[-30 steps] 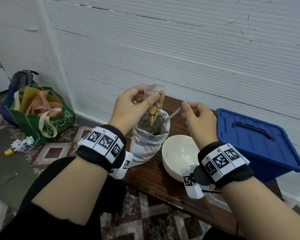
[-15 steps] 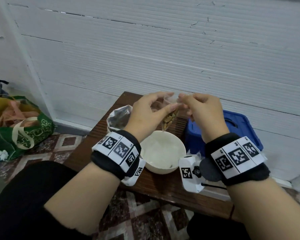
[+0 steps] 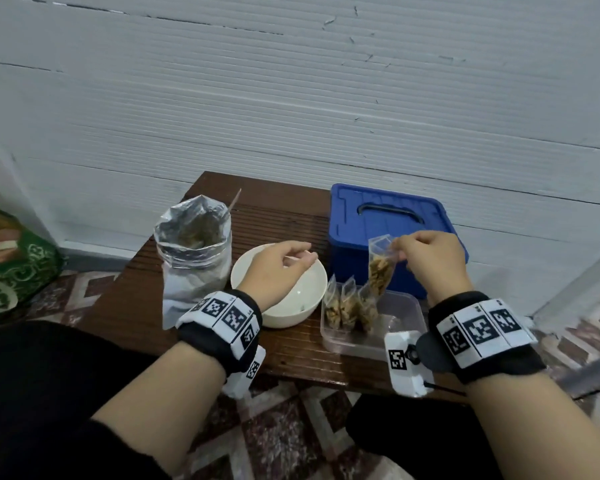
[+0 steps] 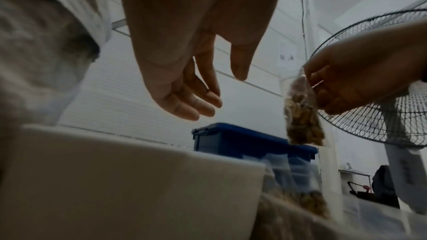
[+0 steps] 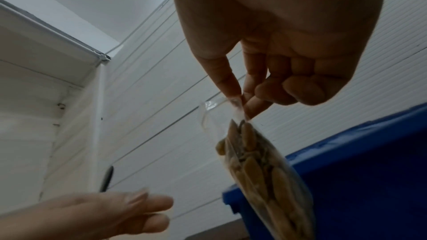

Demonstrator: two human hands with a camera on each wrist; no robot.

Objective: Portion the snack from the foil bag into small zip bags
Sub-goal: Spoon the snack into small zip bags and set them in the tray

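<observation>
Overhead, my right hand [image 3: 430,261] pinches the top corner of a filled zip bag [image 3: 381,268] above the clear tray [image 3: 406,306] of packed bags, while my left hand [image 3: 278,268] hangs empty over the white bowl [image 3: 312,299] beside the open foil bag [image 3: 194,251]. From my left wrist, my fingers [image 4: 194,105] are relaxed and loosely extended, holding nothing. From my right wrist, thumb and forefinger grip the bag's clear lip, my other fingers curled in.

A blue lidded storage box [image 3: 392,233] with a recessed handle stands against a white panelled wall [image 3: 291,98] at the back of a low, dark wooden table [image 3: 284,209]. A green printed tote bag [image 3: 11,271] sits on the patterned tile floor [image 3: 284,427] at left. A standing fan [image 4: 379,83] appears in the left wrist view.
</observation>
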